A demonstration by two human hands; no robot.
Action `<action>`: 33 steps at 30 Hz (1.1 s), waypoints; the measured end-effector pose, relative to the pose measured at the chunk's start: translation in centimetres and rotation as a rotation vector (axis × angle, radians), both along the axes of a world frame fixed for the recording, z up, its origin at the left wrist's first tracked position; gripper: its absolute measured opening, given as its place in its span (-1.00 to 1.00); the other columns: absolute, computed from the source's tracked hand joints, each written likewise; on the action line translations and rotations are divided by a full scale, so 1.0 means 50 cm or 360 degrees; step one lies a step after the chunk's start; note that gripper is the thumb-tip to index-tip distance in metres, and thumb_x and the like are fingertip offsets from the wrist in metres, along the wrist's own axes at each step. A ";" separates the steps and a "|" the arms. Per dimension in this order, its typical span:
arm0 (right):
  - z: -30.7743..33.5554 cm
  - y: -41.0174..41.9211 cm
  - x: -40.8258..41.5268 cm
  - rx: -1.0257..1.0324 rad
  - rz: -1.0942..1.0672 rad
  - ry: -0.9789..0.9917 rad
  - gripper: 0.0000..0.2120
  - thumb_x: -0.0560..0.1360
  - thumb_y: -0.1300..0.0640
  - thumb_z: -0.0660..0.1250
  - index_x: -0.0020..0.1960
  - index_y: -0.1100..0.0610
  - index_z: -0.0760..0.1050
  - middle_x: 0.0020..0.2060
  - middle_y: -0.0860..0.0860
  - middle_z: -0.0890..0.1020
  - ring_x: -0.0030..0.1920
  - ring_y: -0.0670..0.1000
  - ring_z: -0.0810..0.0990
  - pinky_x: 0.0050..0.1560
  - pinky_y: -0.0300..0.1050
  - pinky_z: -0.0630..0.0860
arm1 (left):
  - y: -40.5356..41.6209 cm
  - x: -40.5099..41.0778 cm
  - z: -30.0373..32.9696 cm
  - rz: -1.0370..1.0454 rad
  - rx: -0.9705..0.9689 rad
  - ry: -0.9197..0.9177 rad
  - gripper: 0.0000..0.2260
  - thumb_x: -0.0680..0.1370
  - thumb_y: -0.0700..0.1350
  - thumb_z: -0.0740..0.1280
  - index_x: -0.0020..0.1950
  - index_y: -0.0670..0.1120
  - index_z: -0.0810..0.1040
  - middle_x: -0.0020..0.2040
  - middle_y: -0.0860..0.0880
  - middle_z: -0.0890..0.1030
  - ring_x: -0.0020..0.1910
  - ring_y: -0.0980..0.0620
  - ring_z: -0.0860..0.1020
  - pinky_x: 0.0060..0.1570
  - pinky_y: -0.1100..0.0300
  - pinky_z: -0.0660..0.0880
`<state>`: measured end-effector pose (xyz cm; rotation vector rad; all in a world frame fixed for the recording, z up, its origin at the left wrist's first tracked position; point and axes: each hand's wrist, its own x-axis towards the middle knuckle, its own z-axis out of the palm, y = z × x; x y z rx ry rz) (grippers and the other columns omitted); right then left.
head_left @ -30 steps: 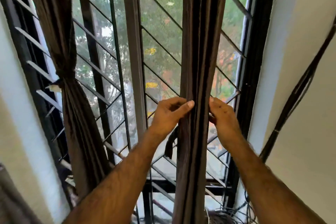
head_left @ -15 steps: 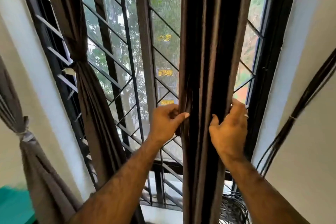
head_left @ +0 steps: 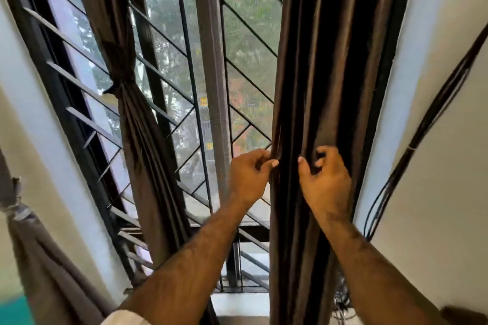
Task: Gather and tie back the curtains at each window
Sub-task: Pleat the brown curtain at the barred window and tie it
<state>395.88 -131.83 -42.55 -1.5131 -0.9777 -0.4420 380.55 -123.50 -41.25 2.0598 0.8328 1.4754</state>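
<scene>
**A:** So what's closest to the camera?

**B:** Both forearms reaching up. The left hand (head_left: 248, 177) pinches the left edge of the dark brown curtain (head_left: 324, 60) between thumb and curled fingers. The right hand (head_left: 326, 182) has its fingers hooked into the folds just beside it, gripping the fabric.

**A:** And where's that curtain hang?

**B:** Right side of the window, loose and untied. Farther left, a second curtain (head_left: 137, 140) is already knotted at the middle against the window grille (head_left: 184, 34). There's a grey tied curtain (head_left: 31, 245) at the near left, and cables (head_left: 422, 134) run along the right wall.
</scene>
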 end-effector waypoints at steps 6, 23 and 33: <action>0.001 -0.004 -0.030 -0.0315 0.0131 -0.0230 -0.83 0.60 0.04 0.44 -0.10 0.09 0.55 -0.20 0.04 0.60 -0.21 0.15 0.60 -0.19 0.01 0.51 | -0.005 -0.024 -0.005 -0.0037 -0.0089 0.0001 -0.98 0.53 -0.11 0.56 -0.07 -0.01 0.76 -0.27 0.16 0.71 -0.25 0.22 0.68 -0.13 0.16 0.64; -0.083 -0.111 -0.061 -0.0190 0.0423 -0.0023 -0.89 0.56 0.19 0.51 0.08 0.07 0.71 -0.09 -0.12 0.67 -0.12 -0.12 0.65 -0.02 -0.11 0.64 | -0.067 0.002 -0.066 -0.0403 -0.0490 -0.0279 -0.78 0.46 -0.23 0.62 -0.08 0.10 0.74 -0.20 0.00 0.75 -0.17 0.03 0.72 0.01 -0.06 0.72; -0.133 -0.114 -0.003 -0.0096 0.0584 -0.0138 -0.84 0.55 0.28 0.51 0.09 0.10 0.72 -0.06 -0.07 0.67 -0.08 -0.06 0.67 0.02 -0.15 0.61 | -0.128 0.043 -0.069 -0.0365 -0.0485 -0.0350 -0.81 0.48 -0.25 0.62 -0.11 0.05 0.77 -0.17 -0.03 0.77 -0.15 0.03 0.74 -0.01 0.12 0.67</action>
